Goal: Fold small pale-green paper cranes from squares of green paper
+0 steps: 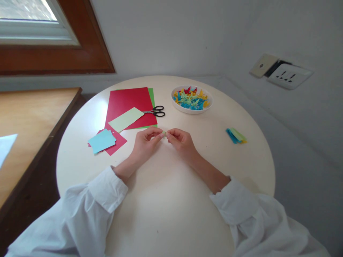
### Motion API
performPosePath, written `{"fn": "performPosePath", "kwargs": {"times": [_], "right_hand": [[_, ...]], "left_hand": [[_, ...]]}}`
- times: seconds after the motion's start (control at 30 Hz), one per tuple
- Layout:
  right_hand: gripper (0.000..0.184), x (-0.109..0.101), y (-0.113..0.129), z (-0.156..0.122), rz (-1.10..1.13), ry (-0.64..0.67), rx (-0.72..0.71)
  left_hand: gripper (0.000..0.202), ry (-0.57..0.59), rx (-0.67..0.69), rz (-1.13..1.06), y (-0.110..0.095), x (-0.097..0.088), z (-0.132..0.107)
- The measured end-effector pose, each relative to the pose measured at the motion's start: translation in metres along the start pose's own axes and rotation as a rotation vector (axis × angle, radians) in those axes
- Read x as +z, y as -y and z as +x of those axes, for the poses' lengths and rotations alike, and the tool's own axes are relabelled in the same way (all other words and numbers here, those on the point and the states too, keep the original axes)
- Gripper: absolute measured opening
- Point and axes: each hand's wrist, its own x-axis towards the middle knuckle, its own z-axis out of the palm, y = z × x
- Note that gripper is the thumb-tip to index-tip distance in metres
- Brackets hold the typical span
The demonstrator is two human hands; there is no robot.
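Over the middle of the round white table (pixel 171 214), my left hand (pixel 146 142) and my right hand (pixel 182 142) meet fingertip to fingertip. Both are closed in a pinch on a small piece of folded light green paper (pixel 164 134), most of which the fingers hide. Just beyond my left hand lie a pale green paper strip (pixel 126 119) and black-handled scissors (pixel 158 111), whose blades are partly under the strip. A white bowl (pixel 192 111) farther back holds many small folded paper pieces in red, yellow, green and blue, looking like cranes.
Red sheets (pixel 131 100) lie over green ones at the back left. Light blue paper pieces (pixel 102 141) rest on pink ones (pixel 119 142) at the left. Folded blue, green and yellow papers (pixel 236 136) sit at the right. A wooden table (pixel 32 117) stands left; a wall socket (pixel 289 75) is at right.
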Motion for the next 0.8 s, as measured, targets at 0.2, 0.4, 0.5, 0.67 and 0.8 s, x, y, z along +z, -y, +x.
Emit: {"fn": "performPosePath", "kwargs": {"times": [0.2, 0.4, 0.5, 0.67, 0.8], "right_hand": [[0.021, 0.0012, 0.0006, -0.0005, -0.006, -0.034, -0.024], [0.020, 0.0015, 0.0013, -0.0012, 0.001, -0.038, -0.039], [0.021, 0.0013, 0.0017, -0.0015, 0.002, -0.034, -0.040], [0.019, 0.0010, 0.0033, -0.0020, 0.001, -0.042, -0.045], [0.018, 0.0010, 0.0043, -0.0022, -0.001, -0.052, -0.050]], "left_hand": [[0.013, 0.017, 0.009, 0.035, -0.0023, -0.0006, -0.0003], [0.011, 0.023, 0.033, 0.053, -0.0041, -0.0004, -0.0007], [0.011, 0.030, 0.023, 0.040, -0.0044, -0.0004, -0.0010], [0.013, 0.024, -0.015, 0.013, -0.0043, -0.0002, -0.0014], [0.015, 0.031, -0.047, -0.027, -0.0042, 0.0005, -0.0012]]}}
